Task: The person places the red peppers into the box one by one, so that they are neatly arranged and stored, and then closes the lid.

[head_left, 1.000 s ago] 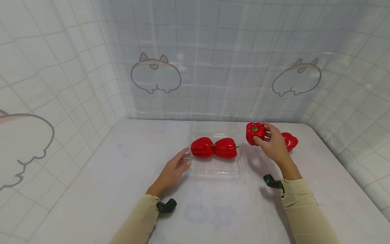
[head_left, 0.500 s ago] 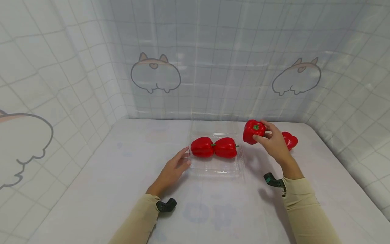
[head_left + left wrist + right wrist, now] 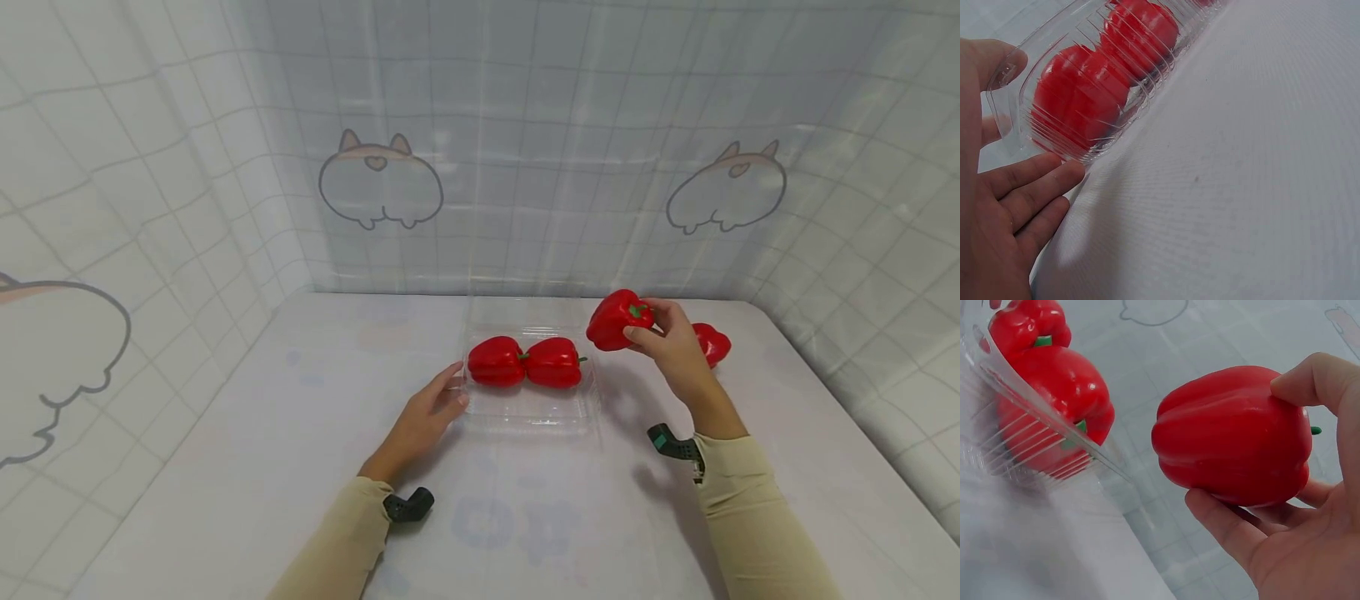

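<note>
A red bell pepper (image 3: pixel 617 321) is held off the table by my right hand (image 3: pixel 681 357), its thumb and fingers gripping the stem end. In the right wrist view the held pepper (image 3: pixel 1232 434) lies sideways, apart from the container wall. Two more red peppers (image 3: pixel 497 362) lie end to end in the back half of a clear plastic container (image 3: pixel 525 407). My left hand (image 3: pixel 420 419) rests at the container's left side. Its fingers are extended in the left wrist view, with the thumb (image 3: pixel 1010 59) touching the clear rim.
Another red pepper (image 3: pixel 712 344) lies on the white-covered table (image 3: pixel 315 467), right of my right hand and partly hidden by it. The container's clear lid (image 3: pixel 525 312) stretches behind it. A tile-patterned sheet (image 3: pixel 517 208) hangs at the back and sides.
My right hand has turned the held pepper, so its stem now faces right instead of towards me, and brought it slightly left and up. The left hand stays put.
</note>
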The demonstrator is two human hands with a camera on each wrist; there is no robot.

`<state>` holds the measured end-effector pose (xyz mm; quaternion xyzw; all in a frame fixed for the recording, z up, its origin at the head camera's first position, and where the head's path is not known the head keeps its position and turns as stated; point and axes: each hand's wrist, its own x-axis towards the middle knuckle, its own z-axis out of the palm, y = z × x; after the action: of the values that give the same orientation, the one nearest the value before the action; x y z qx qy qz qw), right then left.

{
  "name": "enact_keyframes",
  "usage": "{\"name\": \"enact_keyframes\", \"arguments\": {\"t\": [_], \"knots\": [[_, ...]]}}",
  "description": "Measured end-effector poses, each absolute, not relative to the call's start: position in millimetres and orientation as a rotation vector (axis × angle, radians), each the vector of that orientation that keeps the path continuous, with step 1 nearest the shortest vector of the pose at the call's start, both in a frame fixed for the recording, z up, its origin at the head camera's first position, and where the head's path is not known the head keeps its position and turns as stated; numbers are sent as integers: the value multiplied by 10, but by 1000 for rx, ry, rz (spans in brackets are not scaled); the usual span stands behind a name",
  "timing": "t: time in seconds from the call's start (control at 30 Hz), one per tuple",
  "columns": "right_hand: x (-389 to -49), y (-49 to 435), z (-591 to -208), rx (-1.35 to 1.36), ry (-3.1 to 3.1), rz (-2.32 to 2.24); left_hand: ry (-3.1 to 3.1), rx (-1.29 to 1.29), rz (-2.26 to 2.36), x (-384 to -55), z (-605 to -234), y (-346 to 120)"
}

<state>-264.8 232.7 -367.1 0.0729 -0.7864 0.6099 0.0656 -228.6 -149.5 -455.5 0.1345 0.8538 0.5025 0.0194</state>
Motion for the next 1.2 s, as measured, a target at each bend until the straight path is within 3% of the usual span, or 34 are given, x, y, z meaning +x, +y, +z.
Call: {"name": "enact_keyframes", "arguments": {"t": [1.2], "knots": [[-2607,2033,-3675,362,-2408,1870,2636,416,1575,-2290,-4561,-1490]]}}
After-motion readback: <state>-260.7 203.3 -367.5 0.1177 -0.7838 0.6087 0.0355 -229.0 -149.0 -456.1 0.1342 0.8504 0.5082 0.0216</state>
